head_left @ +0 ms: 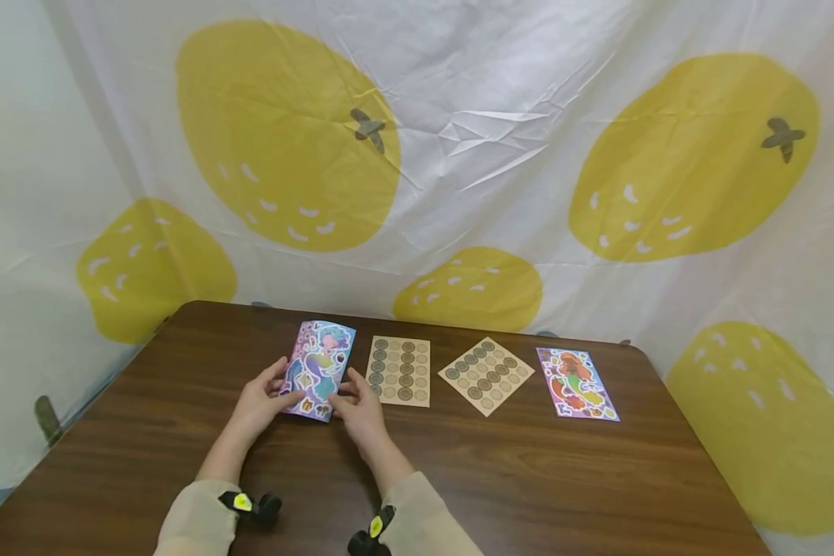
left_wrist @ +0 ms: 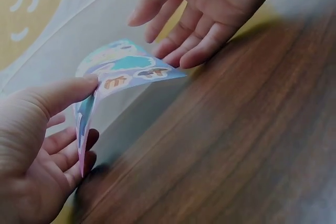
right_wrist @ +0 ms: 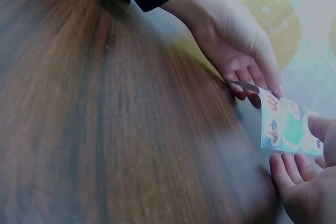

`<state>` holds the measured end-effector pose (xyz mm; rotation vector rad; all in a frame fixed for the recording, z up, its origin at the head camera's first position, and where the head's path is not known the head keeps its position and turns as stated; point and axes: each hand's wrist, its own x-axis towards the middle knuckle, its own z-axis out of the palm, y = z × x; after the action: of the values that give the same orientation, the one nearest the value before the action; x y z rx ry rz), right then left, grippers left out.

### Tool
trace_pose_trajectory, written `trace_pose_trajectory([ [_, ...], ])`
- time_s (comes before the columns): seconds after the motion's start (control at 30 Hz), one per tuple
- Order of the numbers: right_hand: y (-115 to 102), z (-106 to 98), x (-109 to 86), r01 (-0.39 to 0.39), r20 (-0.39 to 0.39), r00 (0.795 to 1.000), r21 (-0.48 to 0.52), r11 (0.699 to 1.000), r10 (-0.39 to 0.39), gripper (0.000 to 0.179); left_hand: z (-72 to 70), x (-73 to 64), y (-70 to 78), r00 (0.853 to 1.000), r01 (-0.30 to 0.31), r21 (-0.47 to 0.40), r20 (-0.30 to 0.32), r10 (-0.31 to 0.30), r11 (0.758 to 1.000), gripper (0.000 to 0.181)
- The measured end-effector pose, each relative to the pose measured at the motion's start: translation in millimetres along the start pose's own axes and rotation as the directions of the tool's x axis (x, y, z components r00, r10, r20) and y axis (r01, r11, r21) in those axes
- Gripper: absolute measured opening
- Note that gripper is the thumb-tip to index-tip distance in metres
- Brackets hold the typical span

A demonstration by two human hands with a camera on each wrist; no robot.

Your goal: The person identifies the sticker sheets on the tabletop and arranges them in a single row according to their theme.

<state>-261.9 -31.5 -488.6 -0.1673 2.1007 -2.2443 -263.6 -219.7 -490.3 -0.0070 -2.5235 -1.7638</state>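
Observation:
My left hand (head_left: 259, 401) pinches a mermaid sticker sheet (head_left: 323, 355) along its left edge, thumb on the printed face and fingers behind. The sheet has a blue-haired mermaid and small stickers on a purple-blue ground. In the left wrist view the sheet (left_wrist: 126, 69) is bent, its left side folding down by the thumb. My right hand (head_left: 363, 409) is at the sheet's right edge. In the left wrist view that right hand (left_wrist: 215, 9) has its fingers extended, fingertips close to the sheet's corner and the thumb raised above it. The right wrist view shows the sheet (right_wrist: 289, 124) between both hands.
Right of the hands lie a beige sheet of round stickers (head_left: 399, 371), a similar sheet turned at an angle (head_left: 486, 376), and a red-haired mermaid sticker sheet (head_left: 578, 384). All rest on the brown wooden table (head_left: 528, 479). A lemon-print curtain (head_left: 486, 154) hangs behind its far edge.

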Motion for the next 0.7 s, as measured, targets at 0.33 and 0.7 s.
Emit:
trace_pose_trajectory([
  [0.33, -5, 2, -0.2, 0.057, -0.023, 0.998, -0.058, 0.997, -0.058, 0.057, -4.1, -4.6, 2.7, 0.998, -0.040, 0.067, -0.049, 0.043, 0.997, 0.078],
  [0.7, -10, 3, -5.3, 0.095, -0.014, 0.995, -0.054, 0.994, -0.096, 0.059, -10.5, -12.9, 4.7, 0.992, -0.040, 0.084, -0.113, 0.049, 0.996, 0.071],
])
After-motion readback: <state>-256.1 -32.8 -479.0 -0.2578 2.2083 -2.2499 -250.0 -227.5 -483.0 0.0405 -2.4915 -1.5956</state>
